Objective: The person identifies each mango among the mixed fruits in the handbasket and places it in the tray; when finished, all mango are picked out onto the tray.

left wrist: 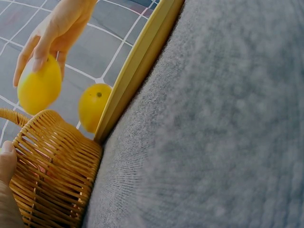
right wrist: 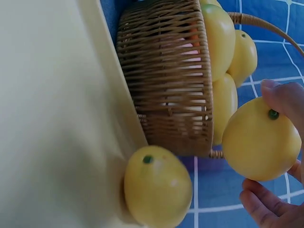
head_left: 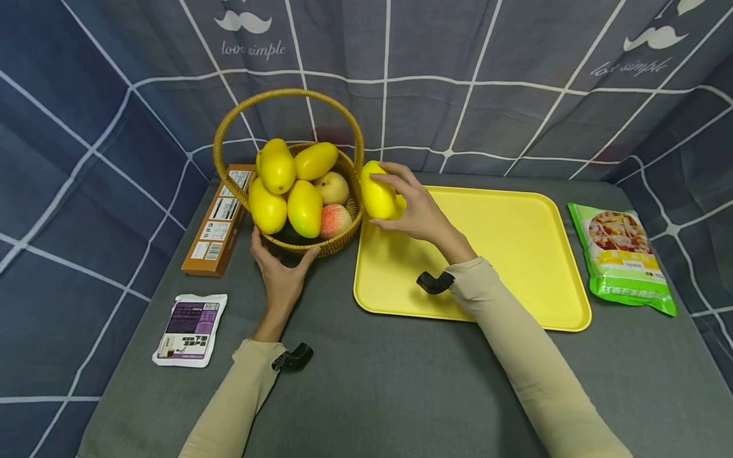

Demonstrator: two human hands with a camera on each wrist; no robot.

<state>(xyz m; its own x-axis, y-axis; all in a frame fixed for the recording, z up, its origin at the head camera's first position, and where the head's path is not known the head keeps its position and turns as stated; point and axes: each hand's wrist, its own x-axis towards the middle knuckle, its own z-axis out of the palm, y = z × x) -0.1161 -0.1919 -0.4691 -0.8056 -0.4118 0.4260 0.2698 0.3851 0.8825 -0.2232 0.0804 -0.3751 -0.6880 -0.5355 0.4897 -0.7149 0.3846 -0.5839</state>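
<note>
In the head view my right hand pinches a yellow mango between thumb and fingers, held up beside the right rim of a wicker basket. My left hand holds the front of the basket, thumb and fingers spread round its wall; the thumb shows in the left wrist view. Inside the basket lie several yellow mangoes, a pale yellow round fruit and a red-pink peach. Another mango rests at the left end of the yellow tray, mostly hidden behind the right hand in the head view.
Left of the basket lies a brown box, with a white and purple pouch nearer the front. A green food packet is right of the tray. The basket's tall handle arches up near the checked curtain.
</note>
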